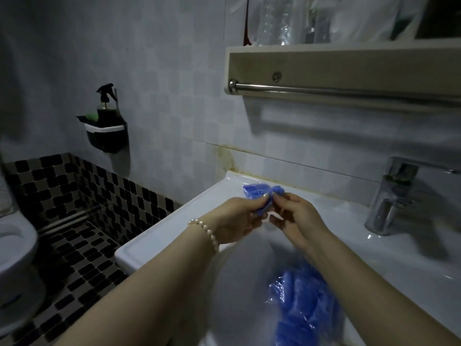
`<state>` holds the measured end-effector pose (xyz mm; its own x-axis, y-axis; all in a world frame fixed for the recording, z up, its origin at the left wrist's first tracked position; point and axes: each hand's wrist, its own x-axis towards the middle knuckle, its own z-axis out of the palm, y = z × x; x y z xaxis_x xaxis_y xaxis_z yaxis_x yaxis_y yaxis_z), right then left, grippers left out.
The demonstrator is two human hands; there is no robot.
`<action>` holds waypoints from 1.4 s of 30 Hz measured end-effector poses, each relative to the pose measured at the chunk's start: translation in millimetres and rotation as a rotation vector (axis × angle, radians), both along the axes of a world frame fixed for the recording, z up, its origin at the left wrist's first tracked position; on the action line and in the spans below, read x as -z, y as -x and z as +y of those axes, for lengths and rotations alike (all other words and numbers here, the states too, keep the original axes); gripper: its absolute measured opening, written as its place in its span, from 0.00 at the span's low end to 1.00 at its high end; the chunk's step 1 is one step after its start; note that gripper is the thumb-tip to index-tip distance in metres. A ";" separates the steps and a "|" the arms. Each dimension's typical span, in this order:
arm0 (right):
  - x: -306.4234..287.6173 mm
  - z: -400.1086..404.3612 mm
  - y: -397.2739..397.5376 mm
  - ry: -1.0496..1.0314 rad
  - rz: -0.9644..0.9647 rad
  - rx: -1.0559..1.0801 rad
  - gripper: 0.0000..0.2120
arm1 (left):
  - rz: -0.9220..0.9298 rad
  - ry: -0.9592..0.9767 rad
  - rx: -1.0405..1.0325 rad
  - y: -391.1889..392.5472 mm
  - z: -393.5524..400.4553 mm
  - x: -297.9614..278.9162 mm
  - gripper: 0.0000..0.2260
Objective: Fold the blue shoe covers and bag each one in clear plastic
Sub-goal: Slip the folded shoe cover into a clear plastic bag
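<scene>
Hands meet at frame centre over the sink rim: left hand, bead bracelet on wrist, and right hand both pinch a small blue shoe cover between fingertips; most of it is hidden by the fingers. Bagged cover lies just behind on the ledge, partly blocked by the hands. Blue pile in clear plastic sits in the basin, lower right, blurred, cut by the bottom edge and the right forearm. Faucet at right. Spray bottle in a wall caddy, upper left.
</scene>
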<state>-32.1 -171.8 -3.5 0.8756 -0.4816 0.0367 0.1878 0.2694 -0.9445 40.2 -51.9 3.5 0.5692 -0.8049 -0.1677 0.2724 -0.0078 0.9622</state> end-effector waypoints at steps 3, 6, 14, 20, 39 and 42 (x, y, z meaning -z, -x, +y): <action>-8.5 -29.6 -0.3 -0.013 0.065 0.234 0.04 | -0.630 -0.152 -0.446 -5.2 -20.5 15.2 0.14; -5.8 -60.6 5.4 0.004 0.131 0.373 0.04 | -1.344 -0.397 -0.510 -13.2 -28.0 26.9 0.10; 13.4 -59.4 -0.6 -0.008 0.308 0.324 0.09 | -1.545 -0.503 -0.362 -27.1 -48.9 53.1 0.11; 18.9 -43.3 0.0 0.164 0.430 -0.014 0.12 | -1.435 -0.502 -0.393 -22.9 -44.7 51.5 0.11; 37.8 -1.6 -16.3 0.146 0.276 0.637 0.06 | -1.478 -0.055 -0.460 -9.4 -38.4 58.8 0.09; 36.4 -5.4 -21.4 0.007 0.308 0.664 0.07 | -1.500 -0.022 -0.414 -5.0 -40.5 60.0 0.11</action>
